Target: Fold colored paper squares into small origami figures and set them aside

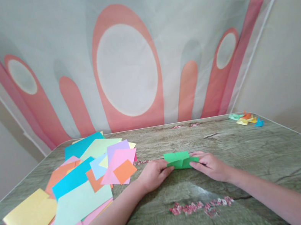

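A green sheet of paper [177, 157], partly folded with creases across it, is held just above the middle of the table. My left hand [156, 174] pinches its left end between thumb and fingers. At the opposite end, my right hand [211, 166] grips the paper the same way, thumb toward me. The back part of the sheet stands up as a flap, while the front part spreads out to both sides. Some fingers of each hand are hidden behind the paper.
Many loose coloured paper sheets [79, 202] overlap across the table's left side, near my left forearm. Several small folded paper figures [246, 118] sit at the far right corner. A patterned backdrop [127, 70] rises behind the wood-grain table [265, 169], which has printed pink flowers.
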`<move>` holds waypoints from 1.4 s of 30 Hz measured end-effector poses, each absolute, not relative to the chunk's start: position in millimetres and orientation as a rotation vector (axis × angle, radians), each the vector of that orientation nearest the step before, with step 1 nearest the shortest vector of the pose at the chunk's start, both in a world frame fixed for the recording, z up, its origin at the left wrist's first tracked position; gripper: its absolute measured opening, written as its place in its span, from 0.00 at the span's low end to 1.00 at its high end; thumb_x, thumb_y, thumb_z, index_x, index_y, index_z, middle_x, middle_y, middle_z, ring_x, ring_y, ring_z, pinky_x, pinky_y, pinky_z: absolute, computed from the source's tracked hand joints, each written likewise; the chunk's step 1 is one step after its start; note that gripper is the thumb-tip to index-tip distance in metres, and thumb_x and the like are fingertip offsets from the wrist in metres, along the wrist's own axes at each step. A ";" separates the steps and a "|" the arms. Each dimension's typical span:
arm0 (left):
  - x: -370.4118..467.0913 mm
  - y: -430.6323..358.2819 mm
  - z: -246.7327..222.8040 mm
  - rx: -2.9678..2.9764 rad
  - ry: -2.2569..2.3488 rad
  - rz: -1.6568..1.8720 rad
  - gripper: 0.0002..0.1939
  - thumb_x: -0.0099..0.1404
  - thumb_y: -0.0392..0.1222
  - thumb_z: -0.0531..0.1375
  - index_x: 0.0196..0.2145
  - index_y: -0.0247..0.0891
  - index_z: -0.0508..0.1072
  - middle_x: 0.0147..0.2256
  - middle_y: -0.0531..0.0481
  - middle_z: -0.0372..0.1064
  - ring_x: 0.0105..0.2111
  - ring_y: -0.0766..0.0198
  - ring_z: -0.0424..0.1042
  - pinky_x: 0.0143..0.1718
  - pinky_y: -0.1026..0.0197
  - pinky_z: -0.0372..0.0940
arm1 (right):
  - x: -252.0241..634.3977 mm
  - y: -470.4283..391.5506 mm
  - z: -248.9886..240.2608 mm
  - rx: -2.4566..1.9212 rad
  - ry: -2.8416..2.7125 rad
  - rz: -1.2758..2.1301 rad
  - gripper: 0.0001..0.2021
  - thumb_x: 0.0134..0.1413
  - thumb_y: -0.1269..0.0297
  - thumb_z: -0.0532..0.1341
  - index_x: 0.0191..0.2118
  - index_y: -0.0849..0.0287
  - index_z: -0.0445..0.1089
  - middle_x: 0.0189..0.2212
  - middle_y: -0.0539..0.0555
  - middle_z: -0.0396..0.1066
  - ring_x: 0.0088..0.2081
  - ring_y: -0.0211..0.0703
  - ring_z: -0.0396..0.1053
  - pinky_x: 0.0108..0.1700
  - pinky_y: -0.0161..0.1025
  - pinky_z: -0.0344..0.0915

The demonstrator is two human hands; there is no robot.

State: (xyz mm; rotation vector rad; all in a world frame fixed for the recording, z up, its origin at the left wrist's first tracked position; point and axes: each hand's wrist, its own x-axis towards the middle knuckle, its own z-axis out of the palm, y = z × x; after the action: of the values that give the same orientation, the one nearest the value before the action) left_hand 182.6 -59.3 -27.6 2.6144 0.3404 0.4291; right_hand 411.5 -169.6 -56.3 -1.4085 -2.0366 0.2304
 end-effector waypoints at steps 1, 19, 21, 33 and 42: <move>183.3 -59.7 -28.0 2.587 0.382 0.434 0.18 0.68 0.45 0.47 0.27 0.35 0.70 0.26 0.52 0.67 0.28 0.67 0.67 0.32 0.66 0.61 | 410.8 -169.7 -57.3 -1.464 -1.975 0.254 0.21 0.61 0.59 0.47 0.18 0.57 0.61 0.20 0.49 0.65 0.28 0.38 0.65 0.39 0.39 0.62; 192.2 -105.4 -19.3 2.925 0.464 0.637 0.26 0.64 0.50 0.52 0.57 0.41 0.54 0.58 0.43 0.50 0.59 0.54 0.47 0.58 0.47 0.45 | 408.4 -150.0 -63.4 -1.663 -1.625 0.464 0.16 0.57 0.53 0.50 0.25 0.59 0.63 0.19 0.47 0.61 0.22 0.37 0.57 0.24 0.33 0.52; 194.3 -116.6 -18.4 3.029 0.377 0.468 0.32 0.63 0.58 0.48 0.60 0.39 0.50 0.62 0.44 0.43 0.61 0.54 0.40 0.60 0.48 0.39 | 409.0 -148.9 -63.1 -1.666 -1.632 0.450 0.17 0.56 0.54 0.51 0.23 0.59 0.62 0.18 0.47 0.60 0.22 0.36 0.56 0.24 0.33 0.51; 192.6 -116.9 -40.4 2.983 0.464 0.291 0.36 0.64 0.62 0.40 0.62 0.37 0.44 0.63 0.43 0.36 0.62 0.53 0.36 0.60 0.48 0.37 | 416.8 -145.5 -70.5 -1.624 -1.566 0.561 0.14 0.53 0.54 0.54 0.25 0.60 0.63 0.20 0.47 0.63 0.22 0.36 0.60 0.25 0.33 0.57; 191.9 -117.6 -40.7 2.983 0.458 0.254 0.36 0.63 0.63 0.40 0.62 0.37 0.45 0.63 0.43 0.37 0.62 0.52 0.36 0.60 0.47 0.37 | 429.2 -134.3 -68.0 -1.569 -1.587 0.429 0.12 0.51 0.64 0.57 0.43 0.60 0.65 0.38 0.56 0.69 0.37 0.42 0.68 0.39 0.41 0.66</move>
State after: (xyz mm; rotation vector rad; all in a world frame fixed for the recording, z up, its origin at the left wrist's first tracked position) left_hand 191.9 -117.6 -40.7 2.9833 0.4581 0.2543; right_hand 429.2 -134.3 -68.0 -1.5692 -1.5866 0.4292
